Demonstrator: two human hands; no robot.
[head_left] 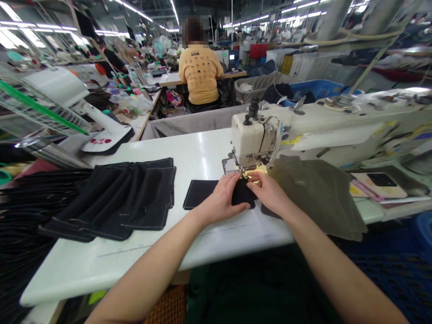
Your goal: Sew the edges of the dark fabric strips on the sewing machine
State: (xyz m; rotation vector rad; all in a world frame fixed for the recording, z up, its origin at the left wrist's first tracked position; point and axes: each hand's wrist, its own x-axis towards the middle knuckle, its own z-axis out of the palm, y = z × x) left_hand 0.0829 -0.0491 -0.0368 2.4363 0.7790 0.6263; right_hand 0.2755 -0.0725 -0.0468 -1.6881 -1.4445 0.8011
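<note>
My left hand point(222, 198) and my right hand point(268, 191) press on a black fabric piece with white topstitching point(199, 193) on the white sewing table point(199, 155). The fabric's edge reaches the presser foot point(248, 174) of a cream industrial sewing machine point(248, 139). Both hands sit just in front of the foot, fingers gripping the cloth, and they hide the needle area. To the left lies a stack of similar stitched black pieces point(118, 198). An olive-green fabric panel point(313, 193) drapes past my right hand, partly under the fingers' side.
A heap of black cloth point(20, 216) rises beyond the table's left end, below a wire rack point(37, 103). Papers point(378, 184) lie right of the machine. Ahead, a co-worker in a yellow shirt point(200, 74) sits at another table, near a blue crate point(320, 90).
</note>
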